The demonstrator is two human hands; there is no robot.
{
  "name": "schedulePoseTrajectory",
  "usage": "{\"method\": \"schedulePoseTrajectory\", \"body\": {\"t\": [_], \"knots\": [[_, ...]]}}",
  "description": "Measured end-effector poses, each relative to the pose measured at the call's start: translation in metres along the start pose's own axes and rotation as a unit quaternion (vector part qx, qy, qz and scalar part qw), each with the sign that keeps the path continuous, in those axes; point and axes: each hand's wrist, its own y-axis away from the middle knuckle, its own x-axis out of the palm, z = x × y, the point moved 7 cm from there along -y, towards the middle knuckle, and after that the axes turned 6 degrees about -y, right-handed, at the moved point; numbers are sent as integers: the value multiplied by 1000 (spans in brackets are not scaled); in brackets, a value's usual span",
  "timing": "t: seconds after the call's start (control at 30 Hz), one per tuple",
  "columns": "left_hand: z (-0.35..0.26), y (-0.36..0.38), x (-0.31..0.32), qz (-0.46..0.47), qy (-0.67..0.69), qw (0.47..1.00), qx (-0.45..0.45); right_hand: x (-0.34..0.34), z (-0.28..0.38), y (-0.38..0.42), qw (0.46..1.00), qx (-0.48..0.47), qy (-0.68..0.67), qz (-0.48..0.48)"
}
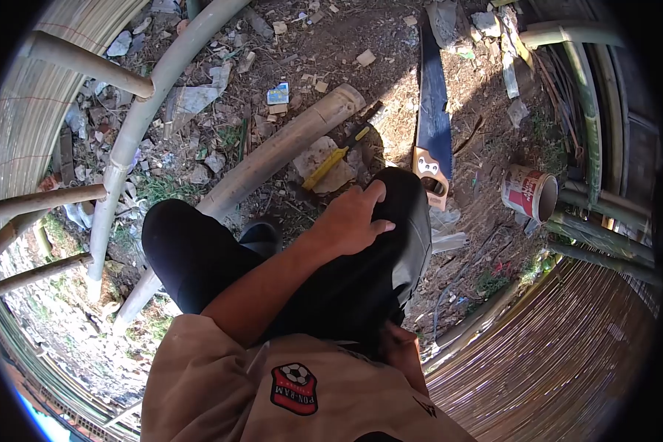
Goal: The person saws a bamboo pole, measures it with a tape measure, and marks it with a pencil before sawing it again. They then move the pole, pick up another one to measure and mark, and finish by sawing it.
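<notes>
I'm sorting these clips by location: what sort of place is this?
Probably an outdoor bamboo-working yard. Cut bamboo poles lie on littered bare earth, a handsaw lies beside them, and woven bamboo panels stand around. The left hand rests on the person's knee.

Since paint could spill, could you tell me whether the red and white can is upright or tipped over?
Tipped over: the can lies on its side on the ground.

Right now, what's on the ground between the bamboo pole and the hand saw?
In the head view, a yellow-handled tool on a pale flat scrap lies between the bamboo pole and the hand saw.
</notes>
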Motion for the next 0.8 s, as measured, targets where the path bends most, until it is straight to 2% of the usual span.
{"method": "schedulePoseTrajectory", "body": {"t": [0.03,0.07,0.1,0.17,0.3,0.37,0.47,0.53,0.57,0.6,0.7,0.73,0.8], "knots": [[1,0,3,44,12,999,-20,3,8,-3,991,-81,104,7],[-1,0,4,41,12,999,-17,8,17,-6,965,-161,207,14],[-1,1,8,45,17,998,-37,14,18,-9,964,-164,209,13],[3,2,13,53,25,997,-58,18,18,-11,975,-151,152,-54],[3,2,17,83,33,995,-40,17,5,-12,965,-151,205,-68],[2,5,16,84,41,995,-31,23,12,-6,976,-167,97,-100],[5,7,10,78,40,996,-32,15,39,14,980,-136,112,-89],[7,7,4,41,5,999,-12,-3,68,30,976,-179,43,-118],[7,9,2,46,5,999,-10,-27,56,24,968,-212,79,-105],[5,8,-4,36,-9,999,-7,-53,42,23,976,-191,56,-87],[5,1,-15,38,-12,999,-19,-117,-6,21,969,-167,-133,-120],[7,0,-16,48,-2,998,-35,-140,-29,20,960,-124,-225,-116],[0,-2,-28,40,17,998,-35,-180,-59,5,938,-124,-318,-62]]}}
